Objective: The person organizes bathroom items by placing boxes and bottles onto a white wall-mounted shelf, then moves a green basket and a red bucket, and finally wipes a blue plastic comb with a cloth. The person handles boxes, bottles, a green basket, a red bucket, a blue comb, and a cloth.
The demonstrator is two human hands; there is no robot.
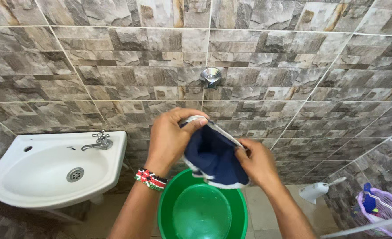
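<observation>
Both my hands hold up a dark blue cloth [213, 155] with a white knitted edge, above a green plastic basin [238, 208]. My left hand [171, 135] grips the cloth's upper edge; a beaded bracelet [151, 179] in red, black, white and green circles that wrist. My right hand [258, 161] pinches the cloth's right side, lower down. The cloth hangs between the two hands and hides part of the basin's far rim.
A white wall sink [45, 170] with a metal tap [99, 142] is at the left. A chrome wall fitting [210, 77] sticks out of the stone-pattern tiles. A white toilet-brush holder [316, 191] and a purple basket [382, 212] stand at the lower right.
</observation>
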